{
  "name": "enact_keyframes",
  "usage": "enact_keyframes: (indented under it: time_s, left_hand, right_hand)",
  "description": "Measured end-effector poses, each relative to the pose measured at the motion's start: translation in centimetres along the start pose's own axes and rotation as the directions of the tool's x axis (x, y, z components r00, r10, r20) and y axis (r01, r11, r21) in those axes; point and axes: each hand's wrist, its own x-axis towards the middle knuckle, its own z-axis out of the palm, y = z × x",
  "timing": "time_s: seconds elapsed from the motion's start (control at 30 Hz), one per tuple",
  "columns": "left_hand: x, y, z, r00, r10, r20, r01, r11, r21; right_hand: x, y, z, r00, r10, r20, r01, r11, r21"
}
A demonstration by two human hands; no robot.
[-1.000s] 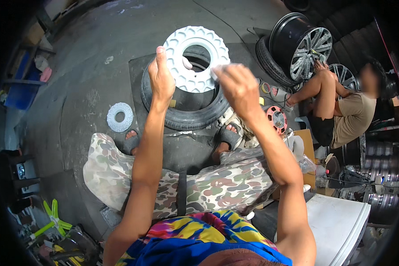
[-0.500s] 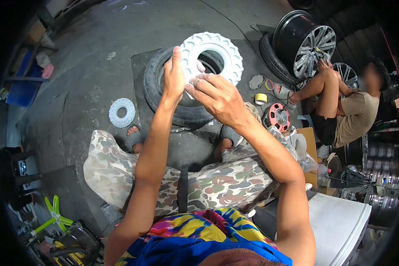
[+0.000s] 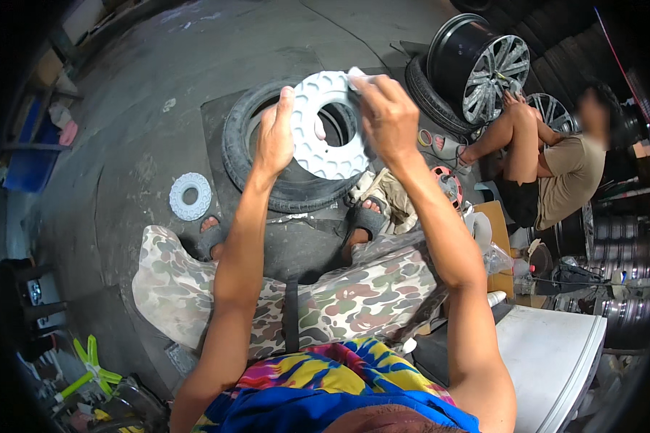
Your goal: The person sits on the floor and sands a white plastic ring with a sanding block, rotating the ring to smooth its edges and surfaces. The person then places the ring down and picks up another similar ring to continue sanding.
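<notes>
My left hand (image 3: 274, 141) grips a small pale-grey tire-shaped ring (image 3: 307, 141) with lug tread, its thumb up along the left edge and a fingertip showing through the centre hole. My right hand (image 3: 393, 115) is closed at the ring's upper right edge. Between its fingers shows a small white piece (image 3: 354, 76), too small to name, close against the tread. The ring is held up above a black rubber tire (image 3: 240, 173) lying flat on the floor. A matching pale ring (image 3: 177, 199) lies on the floor to the left, near my foot.
A large wheel rim (image 3: 477, 65) stands at the upper right beside another tire (image 3: 419, 90). A seated person (image 3: 570, 173) works there. A beige cloth (image 3: 390, 202) and a red reel (image 3: 449, 186) lie near my right foot. A white panel (image 3: 542, 361) stands lower right.
My right hand has moved up from the ring's lower edge to its upper right edge, and the white piece now shows. The ring has come slightly lower and turned.
</notes>
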Motion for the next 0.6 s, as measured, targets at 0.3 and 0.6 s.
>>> enact_keyframes:
  time_s: [0.3,0.6]
  left_hand:
    - [-0.3,-1.3,0.2,1.0,-0.023,0.008,0.023,0.999,-0.027]
    - [1.6,-3.8,-3.3,0.892,0.15,-0.427,-0.17,0.985,-0.011]
  right_hand:
    - [-0.3,-1.5,2.1,0.985,-0.167,-0.043,0.172,0.978,0.121]
    - [-4.7,-4.6,1.3,0.976,-0.003,0.219,-0.041,0.98,0.196]
